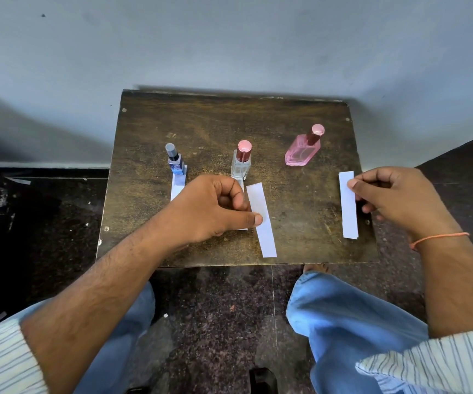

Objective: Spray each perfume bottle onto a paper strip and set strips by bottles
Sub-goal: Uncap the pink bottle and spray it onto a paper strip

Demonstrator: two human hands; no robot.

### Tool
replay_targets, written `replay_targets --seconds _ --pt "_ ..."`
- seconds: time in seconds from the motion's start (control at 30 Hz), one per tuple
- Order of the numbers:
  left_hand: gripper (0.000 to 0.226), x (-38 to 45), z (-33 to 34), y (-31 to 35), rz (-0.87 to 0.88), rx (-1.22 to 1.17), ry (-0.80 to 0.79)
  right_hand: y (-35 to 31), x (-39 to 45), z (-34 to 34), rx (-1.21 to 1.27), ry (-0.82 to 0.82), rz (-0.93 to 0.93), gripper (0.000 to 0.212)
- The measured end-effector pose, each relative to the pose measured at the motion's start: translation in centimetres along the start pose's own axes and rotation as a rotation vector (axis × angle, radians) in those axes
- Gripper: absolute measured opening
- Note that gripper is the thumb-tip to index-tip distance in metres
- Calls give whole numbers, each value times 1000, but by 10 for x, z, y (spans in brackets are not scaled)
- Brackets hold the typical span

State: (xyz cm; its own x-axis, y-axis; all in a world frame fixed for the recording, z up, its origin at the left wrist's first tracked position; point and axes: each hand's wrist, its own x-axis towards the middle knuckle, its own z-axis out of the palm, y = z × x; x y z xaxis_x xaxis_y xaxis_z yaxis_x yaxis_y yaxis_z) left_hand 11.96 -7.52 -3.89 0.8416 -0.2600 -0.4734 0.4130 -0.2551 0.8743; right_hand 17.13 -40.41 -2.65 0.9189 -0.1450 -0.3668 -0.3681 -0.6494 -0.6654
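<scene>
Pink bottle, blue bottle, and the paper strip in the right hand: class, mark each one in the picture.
pink bottle [300,153], head view, on its slanted glass body.
blue bottle [176,162], head view, on the blue body below the grey cap.
paper strip [349,220], head view, on the bare lower half below the right hand [394,200].

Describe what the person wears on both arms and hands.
Both hands, left hand and right hand, are bare: no gloves or rings visible. The forearms are bare and hairy, with white sleeves bearing thin dark stripes pushed up toward the elbows: left sleeve, right sleeve. A thin orange thread circles the right wrist. The left wrist shows nothing.
</scene>
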Motion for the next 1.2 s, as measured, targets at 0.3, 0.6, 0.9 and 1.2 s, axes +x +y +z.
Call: replay_targets --seconds 0.3,0.6,0.9,1.2 --pt "35 1 2 -2 1 18 3 -5 0 6 -124 60 -24 10" --pt "13 4 2 -5 128 55 -34 -4 4 6 -179 121 33 15" --pt "15 1 3 -1 184 135 -65 -24 1 40 -80 200 -369 43" --pt "14 -1 0 -6 271 146 -42 -30 12 69 15 137 -417 52"
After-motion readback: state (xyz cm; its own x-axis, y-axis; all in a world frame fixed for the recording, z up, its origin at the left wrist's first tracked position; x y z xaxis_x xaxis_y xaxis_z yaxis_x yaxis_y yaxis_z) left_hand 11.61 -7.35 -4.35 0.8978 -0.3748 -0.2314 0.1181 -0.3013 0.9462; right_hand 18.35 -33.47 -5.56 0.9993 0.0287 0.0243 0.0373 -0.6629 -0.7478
